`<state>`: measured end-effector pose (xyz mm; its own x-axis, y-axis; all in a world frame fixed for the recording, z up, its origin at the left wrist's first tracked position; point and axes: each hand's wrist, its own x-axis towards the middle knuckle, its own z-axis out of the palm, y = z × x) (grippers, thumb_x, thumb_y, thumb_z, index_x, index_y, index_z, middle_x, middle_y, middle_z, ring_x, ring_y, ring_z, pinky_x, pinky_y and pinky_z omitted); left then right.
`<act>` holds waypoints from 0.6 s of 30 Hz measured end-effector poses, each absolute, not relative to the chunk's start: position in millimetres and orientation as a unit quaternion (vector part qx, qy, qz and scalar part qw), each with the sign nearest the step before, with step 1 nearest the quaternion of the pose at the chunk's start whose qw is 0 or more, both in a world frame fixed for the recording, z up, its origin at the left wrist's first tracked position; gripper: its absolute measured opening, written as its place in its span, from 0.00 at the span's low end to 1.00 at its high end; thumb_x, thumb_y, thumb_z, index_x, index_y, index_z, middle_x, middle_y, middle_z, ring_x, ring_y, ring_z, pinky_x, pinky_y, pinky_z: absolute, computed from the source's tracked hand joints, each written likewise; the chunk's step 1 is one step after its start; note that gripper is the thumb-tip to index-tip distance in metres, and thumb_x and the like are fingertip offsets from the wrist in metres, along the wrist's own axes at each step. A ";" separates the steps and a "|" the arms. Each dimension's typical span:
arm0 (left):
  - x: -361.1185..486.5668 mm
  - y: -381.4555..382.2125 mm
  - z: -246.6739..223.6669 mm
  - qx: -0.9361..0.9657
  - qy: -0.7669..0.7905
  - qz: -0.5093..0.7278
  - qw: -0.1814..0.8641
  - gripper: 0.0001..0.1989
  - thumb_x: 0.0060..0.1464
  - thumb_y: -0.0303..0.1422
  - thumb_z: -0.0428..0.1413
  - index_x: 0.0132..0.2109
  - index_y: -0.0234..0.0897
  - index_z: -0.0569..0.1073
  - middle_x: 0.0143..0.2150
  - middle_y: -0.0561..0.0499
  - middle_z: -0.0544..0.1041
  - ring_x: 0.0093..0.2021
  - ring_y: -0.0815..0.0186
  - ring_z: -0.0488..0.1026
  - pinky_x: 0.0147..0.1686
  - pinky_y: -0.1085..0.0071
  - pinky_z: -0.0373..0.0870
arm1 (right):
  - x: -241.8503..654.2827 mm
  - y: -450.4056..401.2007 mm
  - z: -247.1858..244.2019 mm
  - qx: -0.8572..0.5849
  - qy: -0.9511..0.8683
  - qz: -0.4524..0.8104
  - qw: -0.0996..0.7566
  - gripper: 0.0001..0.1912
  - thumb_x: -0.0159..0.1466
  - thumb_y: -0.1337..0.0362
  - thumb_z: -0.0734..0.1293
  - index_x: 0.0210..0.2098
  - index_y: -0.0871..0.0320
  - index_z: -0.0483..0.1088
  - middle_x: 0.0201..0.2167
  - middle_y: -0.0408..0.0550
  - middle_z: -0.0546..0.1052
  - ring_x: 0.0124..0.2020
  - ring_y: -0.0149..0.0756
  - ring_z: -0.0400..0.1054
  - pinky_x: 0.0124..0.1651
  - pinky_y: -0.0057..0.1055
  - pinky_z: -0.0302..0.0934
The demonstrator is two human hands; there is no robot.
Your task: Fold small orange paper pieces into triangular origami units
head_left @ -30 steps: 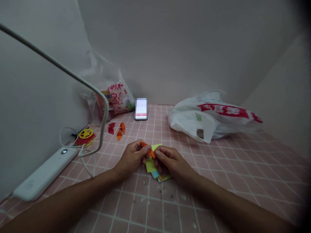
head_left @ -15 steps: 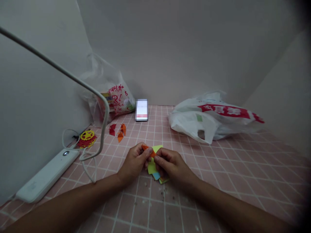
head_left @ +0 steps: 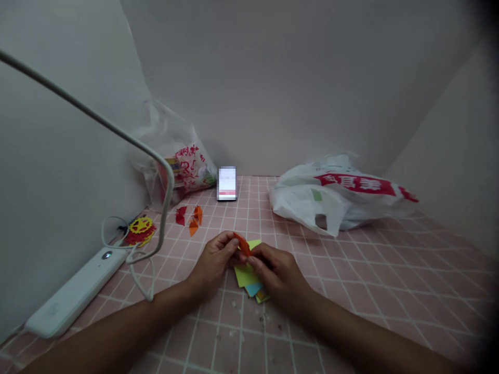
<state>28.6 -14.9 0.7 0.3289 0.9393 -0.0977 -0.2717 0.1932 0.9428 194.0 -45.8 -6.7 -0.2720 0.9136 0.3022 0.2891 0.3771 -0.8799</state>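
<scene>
A small folded piece of orange paper point(head_left: 242, 244) is held between my two hands, above a loose stack of coloured paper sheets point(head_left: 245, 276) in yellow-green, blue and other colours. My left hand point(head_left: 215, 259) pinches its left end between thumb and fingers. At its lower right end, the fingertips of my right hand point(head_left: 276, 269) grip it. Farther off to the left lie small folded paper pieces, one red point(head_left: 180, 215) and a few orange point(head_left: 194, 226).
A white power strip point(head_left: 74, 296) and a cable point(head_left: 167, 208) lie at left, beside yellow and red cut-out shapes point(head_left: 140, 228). Plastic bags stand at back left point(head_left: 187, 166) and right point(head_left: 307, 202). A lit phone point(head_left: 227, 183) leans at the back on the pink tiled surface point(head_left: 351, 280).
The orange paper has turned to a steeper slant, and my left fingers have shifted their hold along it. The view has tilted up slightly, so things sit lower in it.
</scene>
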 end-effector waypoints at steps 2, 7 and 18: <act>28.5 -15.1 1.6 0.450 0.360 0.446 0.685 0.13 0.51 0.41 0.62 0.35 0.35 0.72 0.24 0.55 0.73 0.25 0.72 0.69 0.31 0.75 0.66 | 194.0 -45.9 -5.1 -0.415 -0.691 0.397 0.439 0.11 0.68 0.60 0.61 0.35 0.58 0.71 0.28 0.45 0.71 0.28 0.32 0.63 0.31 0.28 0.56; 27.8 -14.7 1.5 0.443 0.331 0.431 0.713 0.12 0.53 0.40 0.62 0.35 0.35 0.72 0.24 0.54 0.74 0.26 0.73 0.69 0.32 0.77 0.66 | 193.7 -43.3 -2.6 -0.418 -0.609 0.501 0.452 0.14 0.65 0.55 0.63 0.29 0.58 0.68 0.22 0.40 0.65 0.23 0.30 0.57 0.26 0.26 0.52; 25.3 -14.6 -2.7 0.452 0.306 0.410 0.731 0.10 0.55 0.38 0.60 0.36 0.35 0.71 0.26 0.54 0.73 0.27 0.72 0.69 0.34 0.75 0.66 | 192.9 -40.8 -6.0 -0.400 -0.573 0.563 0.441 0.15 0.65 0.54 0.63 0.29 0.58 0.68 0.23 0.41 0.66 0.22 0.28 0.57 0.25 0.26 0.52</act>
<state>25.3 -14.6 -2.7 0.4765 0.8759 -0.0759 -0.3238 0.2551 0.9111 192.9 -40.8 -6.0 -0.2898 0.9555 0.0557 -0.0380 0.0466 -0.9982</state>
